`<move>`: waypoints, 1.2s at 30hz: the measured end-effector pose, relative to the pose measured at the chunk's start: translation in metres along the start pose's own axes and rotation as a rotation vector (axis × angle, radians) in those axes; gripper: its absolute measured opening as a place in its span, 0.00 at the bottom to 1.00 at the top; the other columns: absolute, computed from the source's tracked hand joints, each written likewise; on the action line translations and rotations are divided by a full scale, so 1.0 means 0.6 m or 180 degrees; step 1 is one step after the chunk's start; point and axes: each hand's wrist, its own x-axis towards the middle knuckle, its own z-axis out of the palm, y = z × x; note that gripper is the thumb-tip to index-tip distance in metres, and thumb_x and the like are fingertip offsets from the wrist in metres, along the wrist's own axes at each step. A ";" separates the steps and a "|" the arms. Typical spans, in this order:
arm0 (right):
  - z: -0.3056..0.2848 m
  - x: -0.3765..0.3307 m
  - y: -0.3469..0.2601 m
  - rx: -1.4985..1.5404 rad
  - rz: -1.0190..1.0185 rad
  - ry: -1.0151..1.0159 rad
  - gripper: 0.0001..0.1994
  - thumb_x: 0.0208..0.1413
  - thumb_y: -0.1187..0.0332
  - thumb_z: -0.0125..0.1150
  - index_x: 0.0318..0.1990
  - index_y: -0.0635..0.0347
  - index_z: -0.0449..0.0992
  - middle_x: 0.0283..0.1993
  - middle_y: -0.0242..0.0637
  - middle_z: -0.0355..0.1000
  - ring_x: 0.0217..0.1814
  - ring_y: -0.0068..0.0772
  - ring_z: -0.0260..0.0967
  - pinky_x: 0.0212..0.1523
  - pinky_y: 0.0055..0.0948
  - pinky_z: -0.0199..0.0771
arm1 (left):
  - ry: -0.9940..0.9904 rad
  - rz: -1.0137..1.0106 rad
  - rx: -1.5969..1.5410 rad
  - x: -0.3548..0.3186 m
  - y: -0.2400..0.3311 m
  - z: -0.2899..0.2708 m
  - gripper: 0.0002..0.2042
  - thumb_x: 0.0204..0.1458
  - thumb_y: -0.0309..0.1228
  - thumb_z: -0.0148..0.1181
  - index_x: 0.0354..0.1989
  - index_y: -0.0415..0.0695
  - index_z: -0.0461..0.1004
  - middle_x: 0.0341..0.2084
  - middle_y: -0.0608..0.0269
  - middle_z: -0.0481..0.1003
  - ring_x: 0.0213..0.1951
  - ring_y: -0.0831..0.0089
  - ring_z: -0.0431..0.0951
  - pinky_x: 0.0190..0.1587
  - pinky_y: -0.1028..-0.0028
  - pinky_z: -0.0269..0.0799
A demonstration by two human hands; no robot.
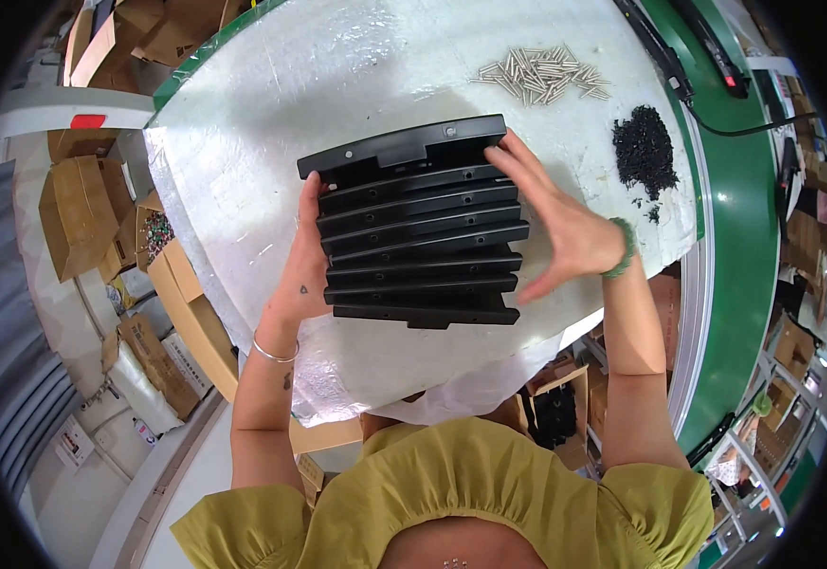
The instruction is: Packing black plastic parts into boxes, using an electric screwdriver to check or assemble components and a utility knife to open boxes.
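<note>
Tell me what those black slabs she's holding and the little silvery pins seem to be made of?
The stacked black slabs look like moulded plastic: matte, uniform, with crisp ribs and holes. The pile of pins looks metal, pale and shiny, probably steel screws, though too small to confirm.

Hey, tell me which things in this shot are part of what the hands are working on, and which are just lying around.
In hand:
- stack of black plastic parts
- left hand, steadying the stack's left side
- right hand, fingers on its right side

Lying about:
- pile of metal pins
- heap of small black pieces
- cardboard boxes beside the table
- black cable
</note>
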 end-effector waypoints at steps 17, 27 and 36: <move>0.036 -0.070 -0.007 0.0067 -0.0167 0.0584 0.70 0.14 0.43 0.75 0.66 0.53 0.32 0.70 0.44 0.26 0.71 0.46 0.30 0.66 0.43 0.36 | -0.0087 -0.0454 -0.0075 0.008 0.018 -0.006 0.52 0.26 0.32 0.69 0.62 0.37 0.41 0.60 0.49 0.46 0.62 0.59 0.49 0.62 0.69 0.44; 0.039 -0.002 0.019 -0.0055 0.0026 0.0627 0.69 0.14 0.64 0.78 0.65 0.58 0.28 0.68 0.53 0.24 0.71 0.46 0.28 0.67 0.34 0.38 | -0.0130 -0.0182 -0.0586 0.038 0.037 -0.006 0.55 0.27 0.27 0.71 0.64 0.46 0.36 0.53 0.56 0.59 0.54 0.65 0.62 0.57 0.69 0.56; -0.013 0.048 0.051 0.1280 -0.0166 0.0099 0.71 0.16 0.50 0.78 0.65 0.59 0.27 0.67 0.44 0.36 0.68 0.34 0.37 0.65 0.31 0.37 | 0.0031 -0.0202 -0.0298 0.071 0.072 -0.015 0.51 0.26 0.24 0.70 0.62 0.46 0.43 0.52 0.57 0.57 0.53 0.65 0.61 0.56 0.69 0.57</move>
